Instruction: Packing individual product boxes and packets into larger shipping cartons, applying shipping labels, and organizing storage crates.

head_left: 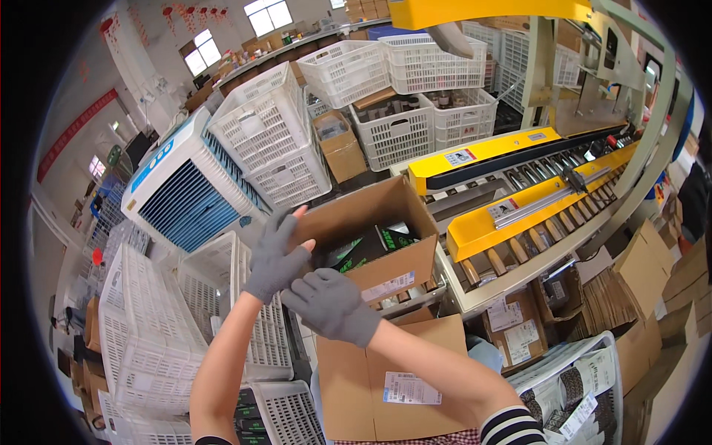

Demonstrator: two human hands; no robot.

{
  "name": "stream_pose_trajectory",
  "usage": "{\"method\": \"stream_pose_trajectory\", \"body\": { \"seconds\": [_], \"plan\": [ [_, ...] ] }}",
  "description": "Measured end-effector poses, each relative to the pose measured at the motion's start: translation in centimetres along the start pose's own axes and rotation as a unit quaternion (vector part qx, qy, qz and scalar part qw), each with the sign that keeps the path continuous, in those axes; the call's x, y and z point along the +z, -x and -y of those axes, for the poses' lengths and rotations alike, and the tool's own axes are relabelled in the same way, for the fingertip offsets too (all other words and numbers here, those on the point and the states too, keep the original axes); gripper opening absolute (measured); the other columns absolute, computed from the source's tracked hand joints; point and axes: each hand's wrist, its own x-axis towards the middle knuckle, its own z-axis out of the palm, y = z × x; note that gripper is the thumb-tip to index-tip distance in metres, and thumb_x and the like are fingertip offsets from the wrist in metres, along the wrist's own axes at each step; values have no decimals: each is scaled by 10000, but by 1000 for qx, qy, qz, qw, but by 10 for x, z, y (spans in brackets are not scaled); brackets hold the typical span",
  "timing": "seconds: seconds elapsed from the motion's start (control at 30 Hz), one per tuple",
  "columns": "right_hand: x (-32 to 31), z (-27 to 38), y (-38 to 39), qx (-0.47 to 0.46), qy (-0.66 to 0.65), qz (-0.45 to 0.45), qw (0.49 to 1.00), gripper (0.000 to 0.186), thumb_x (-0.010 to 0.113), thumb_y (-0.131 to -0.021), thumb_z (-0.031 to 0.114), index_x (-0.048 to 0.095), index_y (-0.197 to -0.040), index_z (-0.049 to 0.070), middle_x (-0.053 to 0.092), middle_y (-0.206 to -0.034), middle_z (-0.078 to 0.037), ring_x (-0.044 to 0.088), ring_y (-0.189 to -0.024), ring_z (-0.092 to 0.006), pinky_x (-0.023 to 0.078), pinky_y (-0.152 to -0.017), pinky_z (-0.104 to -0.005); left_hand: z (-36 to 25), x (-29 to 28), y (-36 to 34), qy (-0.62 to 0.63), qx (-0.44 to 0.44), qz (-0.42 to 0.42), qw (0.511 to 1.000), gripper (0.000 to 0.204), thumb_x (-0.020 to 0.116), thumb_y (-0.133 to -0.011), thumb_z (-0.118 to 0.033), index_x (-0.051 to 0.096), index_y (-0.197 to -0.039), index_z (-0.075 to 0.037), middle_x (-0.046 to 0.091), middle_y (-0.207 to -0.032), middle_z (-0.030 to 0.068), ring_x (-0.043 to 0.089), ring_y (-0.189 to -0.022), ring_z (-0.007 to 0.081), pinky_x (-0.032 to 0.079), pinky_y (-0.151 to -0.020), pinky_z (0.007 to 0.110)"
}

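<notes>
My left hand (pixel 278 259), in a grey glove with bare fingertips, is at the left end of an upright open cardboard box (pixel 356 204), its fingers apart and touching that end. My gloved right hand (pixel 330 304) is curled at the box's near-left corner; what it holds, if anything, is hidden. Dark packages (pixel 371 248) with green print lie inside the box. A flattened cardboard piece (pixel 345 393) with a white label lies below my forearms.
A yellow roller sealing machine (pixel 475 241) stands to the right, over loose cartons (pixel 512 326). White plastic crates (pixel 148 319) are at left, more (pixel 389 130) behind. A blue-and-white air cooler (pixel 185 185) stands back left. A plastic bin (pixel 608 356) holds packages.
</notes>
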Motion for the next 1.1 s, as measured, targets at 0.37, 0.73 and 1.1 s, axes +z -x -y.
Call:
{"method": "stream_pose_trajectory", "body": {
  "seconds": [0.37, 0.73, 1.1],
  "plan": [
    [-101, -126, -50, 354, -43, 484, 799, 406, 613, -839, 329, 598, -1208, 159, 612, -1211, -90, 573, -1121, -269, 428, -964, -367, 10, 38, 14, 358, -273, -25, 892, 802, 557, -814, -223, 152, -1500, -313, 350, -1464, 179, 369, -1322, 322, 295, -1063, 341],
    [-96, -116, -57, 234, 160, 563, 776, 411, 628, -788, 203, 611, -1198, 177, 623, -1168, -100, 571, -1123, -298, 448, -950, -385, -29, 49, -9, 297, -315, 11, 901, 797, 537, -793, -207, 139, -1483, -250, 353, -1434, 215, 445, -1242, 414, 362, -1025, 404],
    [-98, -106, -72, 149, 186, 617, 750, 455, 640, -760, 178, 568, -1208, 141, 606, -1172, -105, 574, -1109, -322, 477, -915, -419, -31, 56, -22, 261, -314, 44, 912, 847, 519, -746, -119, 116, -1478, -258, 282, -1448, 229, 443, -1219, 455, 367, -1014, 463]
  ]
}}
